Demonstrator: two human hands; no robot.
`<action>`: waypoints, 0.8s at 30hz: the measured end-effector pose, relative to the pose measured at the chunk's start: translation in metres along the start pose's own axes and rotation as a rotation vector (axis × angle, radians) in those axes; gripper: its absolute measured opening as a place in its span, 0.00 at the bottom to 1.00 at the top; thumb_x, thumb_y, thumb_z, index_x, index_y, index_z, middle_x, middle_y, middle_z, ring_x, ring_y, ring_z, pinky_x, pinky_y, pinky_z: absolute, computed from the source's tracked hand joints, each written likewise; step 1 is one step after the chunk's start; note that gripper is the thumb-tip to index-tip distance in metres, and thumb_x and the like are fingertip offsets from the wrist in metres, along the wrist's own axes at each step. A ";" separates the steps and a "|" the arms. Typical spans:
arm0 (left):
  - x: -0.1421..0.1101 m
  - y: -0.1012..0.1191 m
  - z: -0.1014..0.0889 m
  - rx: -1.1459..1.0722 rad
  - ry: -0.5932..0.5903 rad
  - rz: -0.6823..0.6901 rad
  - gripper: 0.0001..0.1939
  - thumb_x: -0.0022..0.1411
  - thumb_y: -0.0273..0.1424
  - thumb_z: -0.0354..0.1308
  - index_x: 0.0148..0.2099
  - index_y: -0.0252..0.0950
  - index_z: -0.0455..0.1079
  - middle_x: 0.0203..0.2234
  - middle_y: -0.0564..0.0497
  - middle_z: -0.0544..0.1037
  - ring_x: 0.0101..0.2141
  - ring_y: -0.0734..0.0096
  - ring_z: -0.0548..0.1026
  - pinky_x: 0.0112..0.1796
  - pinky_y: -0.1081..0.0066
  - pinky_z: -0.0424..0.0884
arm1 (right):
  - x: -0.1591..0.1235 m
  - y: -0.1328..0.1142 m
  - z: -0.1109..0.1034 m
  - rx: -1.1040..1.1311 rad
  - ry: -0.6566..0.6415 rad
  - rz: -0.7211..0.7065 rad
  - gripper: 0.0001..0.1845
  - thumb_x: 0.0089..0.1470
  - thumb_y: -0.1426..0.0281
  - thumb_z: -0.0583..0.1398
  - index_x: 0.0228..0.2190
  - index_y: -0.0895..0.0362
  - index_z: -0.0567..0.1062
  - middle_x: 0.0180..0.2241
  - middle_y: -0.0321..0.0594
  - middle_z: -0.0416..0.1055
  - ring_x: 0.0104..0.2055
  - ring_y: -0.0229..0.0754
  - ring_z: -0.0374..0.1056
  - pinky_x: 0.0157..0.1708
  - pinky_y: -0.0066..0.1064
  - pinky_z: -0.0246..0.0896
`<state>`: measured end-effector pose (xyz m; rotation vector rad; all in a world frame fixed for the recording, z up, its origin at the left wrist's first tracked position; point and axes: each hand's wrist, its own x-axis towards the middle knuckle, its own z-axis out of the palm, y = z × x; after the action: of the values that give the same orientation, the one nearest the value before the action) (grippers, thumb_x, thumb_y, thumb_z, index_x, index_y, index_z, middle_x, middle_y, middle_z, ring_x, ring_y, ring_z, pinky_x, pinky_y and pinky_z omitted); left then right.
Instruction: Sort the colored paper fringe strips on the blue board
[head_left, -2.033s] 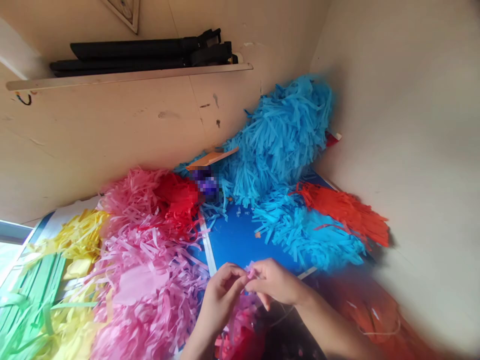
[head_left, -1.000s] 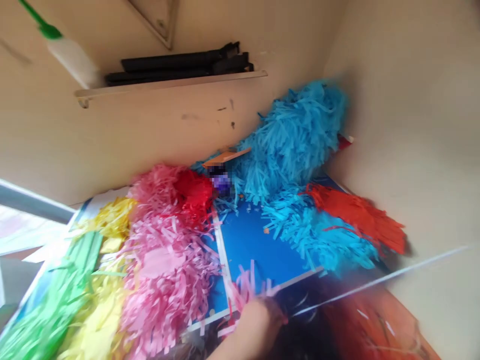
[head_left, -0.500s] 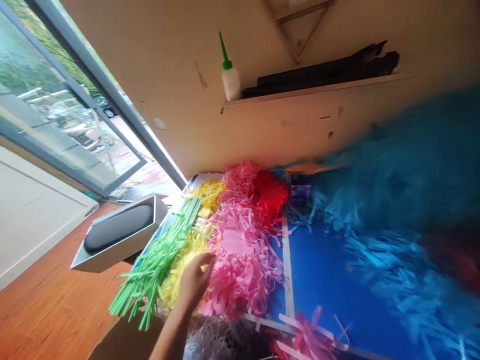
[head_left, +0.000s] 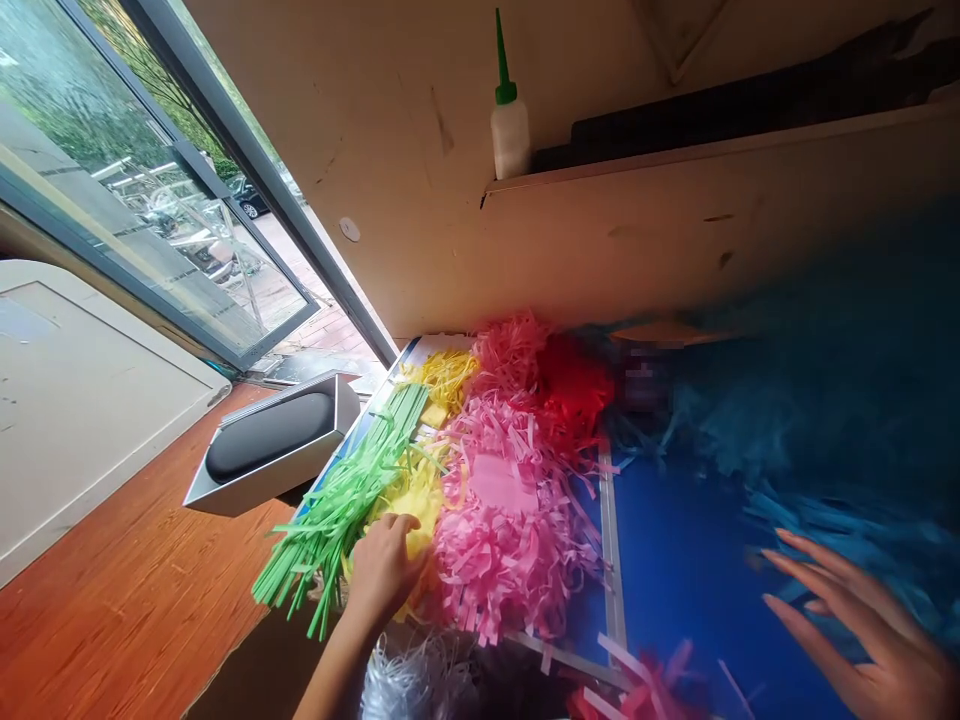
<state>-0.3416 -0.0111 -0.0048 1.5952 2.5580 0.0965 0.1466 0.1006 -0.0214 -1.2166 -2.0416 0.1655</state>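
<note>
A glue bottle [head_left: 510, 130] stands on the shelf [head_left: 712, 150]; paper fringes [head_left: 510, 520] lie on the board [head_left: 675, 600] below it.

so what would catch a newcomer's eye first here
The heap of bright paper fringe stands out first: pink paper fringe in the middle, red paper fringe above it, and green paper fringe and yellow paper fringe to its left, on a blue board. At the bottom, the left hand is at the yellow and green fringe, while the blurred right hand is spread at lower right. Higher up, a white bottle with a green nozzle stands on a wall shelf.
</note>
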 end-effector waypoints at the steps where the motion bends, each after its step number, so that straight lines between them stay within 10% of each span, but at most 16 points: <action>1: 0.000 0.000 0.001 0.003 -0.001 -0.001 0.10 0.57 0.35 0.59 0.42 0.39 0.74 0.39 0.46 0.78 0.43 0.57 0.74 0.42 0.63 0.65 | -0.002 -0.002 0.002 0.004 -0.034 -0.038 0.23 0.61 0.49 0.57 0.46 0.51 0.78 0.52 0.43 0.72 0.46 0.47 0.75 0.35 0.31 0.76; 16: 0.020 -0.033 0.003 -0.502 -0.030 -0.184 0.18 0.52 0.48 0.55 0.30 0.38 0.72 0.24 0.51 0.77 0.26 0.65 0.74 0.30 0.69 0.68 | -0.025 -0.004 0.017 0.063 -0.140 -0.033 0.19 0.61 0.53 0.57 0.45 0.50 0.78 0.48 0.45 0.76 0.44 0.50 0.77 0.41 0.37 0.78; 24: 0.024 -0.027 0.001 -0.685 0.028 -0.254 0.19 0.42 0.47 0.63 0.28 0.36 0.71 0.18 0.56 0.71 0.21 0.69 0.69 0.24 0.72 0.62 | 0.045 -0.152 0.074 0.415 -0.407 -0.408 0.18 0.61 0.67 0.58 0.52 0.55 0.72 0.50 0.46 0.74 0.51 0.48 0.70 0.53 0.42 0.68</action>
<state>-0.3754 -0.0017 -0.0111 1.0089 2.3305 0.8614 -0.0216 0.0730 0.0186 -0.5245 -2.3963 0.6453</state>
